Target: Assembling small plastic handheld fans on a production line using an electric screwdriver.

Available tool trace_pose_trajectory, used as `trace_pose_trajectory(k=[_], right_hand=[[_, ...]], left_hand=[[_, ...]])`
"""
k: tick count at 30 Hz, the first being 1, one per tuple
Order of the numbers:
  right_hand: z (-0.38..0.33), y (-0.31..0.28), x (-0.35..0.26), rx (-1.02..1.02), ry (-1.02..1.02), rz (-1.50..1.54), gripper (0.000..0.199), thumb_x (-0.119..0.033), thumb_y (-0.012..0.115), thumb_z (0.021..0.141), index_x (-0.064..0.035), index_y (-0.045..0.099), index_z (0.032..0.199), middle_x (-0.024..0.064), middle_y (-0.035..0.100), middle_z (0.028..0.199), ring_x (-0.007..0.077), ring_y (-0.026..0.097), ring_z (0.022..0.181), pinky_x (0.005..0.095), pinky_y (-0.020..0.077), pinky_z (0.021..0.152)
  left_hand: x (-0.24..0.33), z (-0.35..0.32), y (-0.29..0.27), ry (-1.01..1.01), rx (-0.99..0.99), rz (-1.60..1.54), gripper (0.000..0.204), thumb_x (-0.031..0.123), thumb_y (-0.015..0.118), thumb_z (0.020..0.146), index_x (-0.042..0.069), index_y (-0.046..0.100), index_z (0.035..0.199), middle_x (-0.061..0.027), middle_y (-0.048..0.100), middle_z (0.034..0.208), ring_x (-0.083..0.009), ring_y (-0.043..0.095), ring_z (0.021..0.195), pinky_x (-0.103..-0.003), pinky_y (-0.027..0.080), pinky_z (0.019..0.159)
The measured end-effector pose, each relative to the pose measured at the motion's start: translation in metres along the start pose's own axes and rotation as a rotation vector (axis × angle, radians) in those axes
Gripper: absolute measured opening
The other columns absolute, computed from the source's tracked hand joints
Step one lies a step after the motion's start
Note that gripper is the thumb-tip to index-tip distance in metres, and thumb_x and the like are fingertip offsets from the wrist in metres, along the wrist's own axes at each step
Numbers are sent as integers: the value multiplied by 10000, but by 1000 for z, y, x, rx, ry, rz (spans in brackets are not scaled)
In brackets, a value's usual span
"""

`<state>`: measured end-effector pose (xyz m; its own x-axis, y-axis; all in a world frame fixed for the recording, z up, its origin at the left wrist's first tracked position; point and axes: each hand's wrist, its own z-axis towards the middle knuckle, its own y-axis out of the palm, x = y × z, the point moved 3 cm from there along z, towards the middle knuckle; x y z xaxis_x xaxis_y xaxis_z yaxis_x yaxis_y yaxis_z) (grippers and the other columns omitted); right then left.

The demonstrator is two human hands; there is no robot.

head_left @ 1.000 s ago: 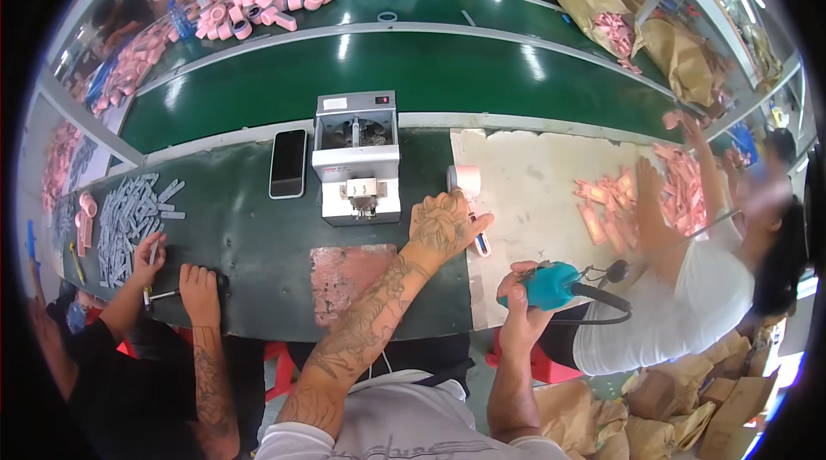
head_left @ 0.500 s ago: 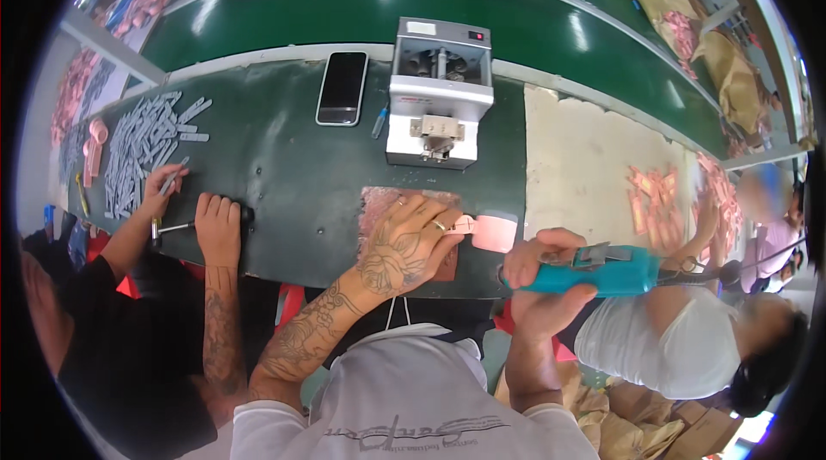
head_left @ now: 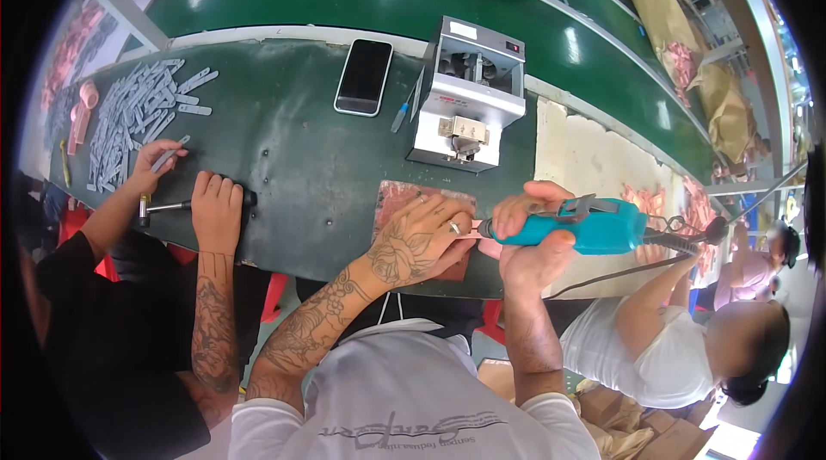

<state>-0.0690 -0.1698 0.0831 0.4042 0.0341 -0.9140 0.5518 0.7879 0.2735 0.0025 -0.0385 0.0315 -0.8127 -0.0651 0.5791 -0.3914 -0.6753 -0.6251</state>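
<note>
On a worn reddish mat [head_left: 396,196], my left hand [head_left: 420,238] pinches a pink plastic piece [head_left: 489,247] with a rounded wide end. Its fingers hide most of the piece. My right hand [head_left: 535,249] is wrapped around a teal electric screwdriver [head_left: 607,228] held level, with its metal clip upward. The screwdriver's nose points left, right at the pink piece beside my left fingertips. Whether the bit touches the piece is hard to make out.
Behind the mat stands a grey metal machine [head_left: 469,94], with a phone [head_left: 364,77] and a blue pen-like tool [head_left: 400,117] to its left. At left, a co-worker's hand [head_left: 217,215] grips a hammer near a pile of grey strips [head_left: 142,120]. Another person [head_left: 654,339] sits at right.
My right hand has brought the screwdriver left, its nose now at the pink piece. The piece is more covered than before. The whole view has shifted slightly.
</note>
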Motion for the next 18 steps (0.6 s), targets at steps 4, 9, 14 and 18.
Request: trace_pose_trajectory(k=[4, 9, 14, 18], right_hand=[[0, 1, 3, -1, 13, -19, 863, -734, 674, 861, 47, 561, 1209, 53, 585, 708, 143, 564, 610, 255, 398, 485], [3, 0, 5, -49, -21, -97, 828, -749, 584, 904, 37, 518, 1155, 52, 499, 665, 171, 502, 578, 345, 437, 549], [4, -1, 8, -79, -52, -93, 818, -733, 575, 920, 46, 516, 1159, 52, 501, 660, 165, 504, 563, 335, 443, 531], [3, 0, 7, -70, -54, -87, 821, -733, 567, 924, 50, 517, 1169, 51, 504, 660, 162, 505, 552, 335, 447, 523]], left_hand=[[-4, -5, 5, -22, -13, -36, 223, 235, 745, 891, 90, 600, 979, -48, 667, 1123, -283, 640, 1014, -434, 506, 900], [-7, -5, 8, -43, -6, -87, 242, 232, 767, 875, 88, 596, 966, -52, 671, 1113, -294, 646, 1025, -432, 511, 935], [-8, -6, 11, -72, -27, -78, 248, 264, 776, 873, 81, 622, 937, -69, 672, 1052, -322, 658, 1020, -448, 518, 924], [-8, -10, 12, -111, -46, -84, 253, 285, 774, 875, 72, 646, 926, -87, 667, 1009, -338, 662, 1004, -457, 524, 916]])
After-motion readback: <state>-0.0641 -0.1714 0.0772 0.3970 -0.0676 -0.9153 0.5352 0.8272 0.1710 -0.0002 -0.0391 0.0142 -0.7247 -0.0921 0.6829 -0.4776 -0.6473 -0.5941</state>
